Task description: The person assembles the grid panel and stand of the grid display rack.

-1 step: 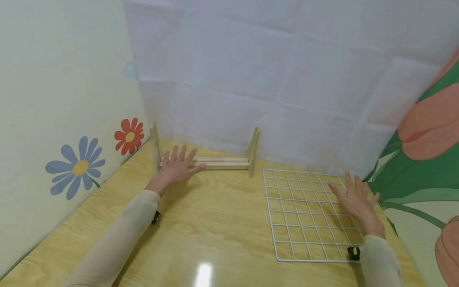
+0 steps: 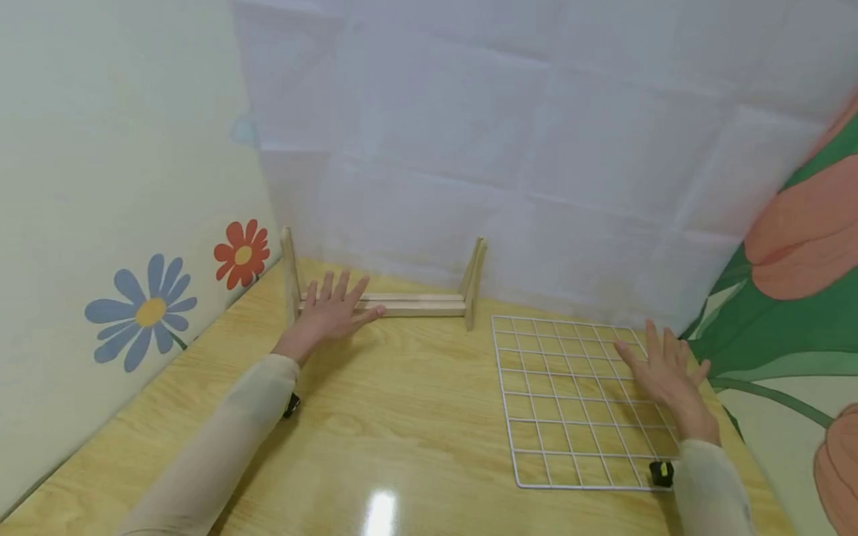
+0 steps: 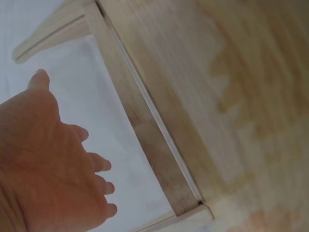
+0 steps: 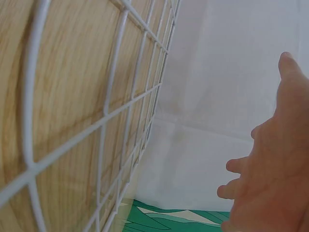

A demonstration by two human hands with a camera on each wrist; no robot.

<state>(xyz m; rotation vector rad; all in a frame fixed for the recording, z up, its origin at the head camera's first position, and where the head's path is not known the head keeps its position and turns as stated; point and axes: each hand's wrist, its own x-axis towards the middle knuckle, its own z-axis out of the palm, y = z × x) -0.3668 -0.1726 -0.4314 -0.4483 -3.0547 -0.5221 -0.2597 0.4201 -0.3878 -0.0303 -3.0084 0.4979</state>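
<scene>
Toward the back left of the table stands a pale wooden stand (image 2: 422, 306), with two long slats and an upright at each end. My left hand (image 2: 328, 316), fingers spread and straight, hovers in front of its left part and hides some of the slats. The left wrist view shows the palm beside the slats (image 3: 145, 125) with nothing in it. On the right lies a white wire grid panel (image 2: 556, 408), flat on the table. Over its right edge my right hand (image 2: 670, 383) is held with spread fingers, empty. In the right wrist view the grid bars (image 4: 72, 147) are apart from the palm.
The wood-grain table (image 2: 402, 417) meets a white cloth (image 2: 429, 134) hung at the back. A wall with painted flowers (image 2: 150, 313) borders the left side, and a painted wall (image 2: 804, 246) borders the right. Small black devices (image 2: 661, 473) sit at both wrists.
</scene>
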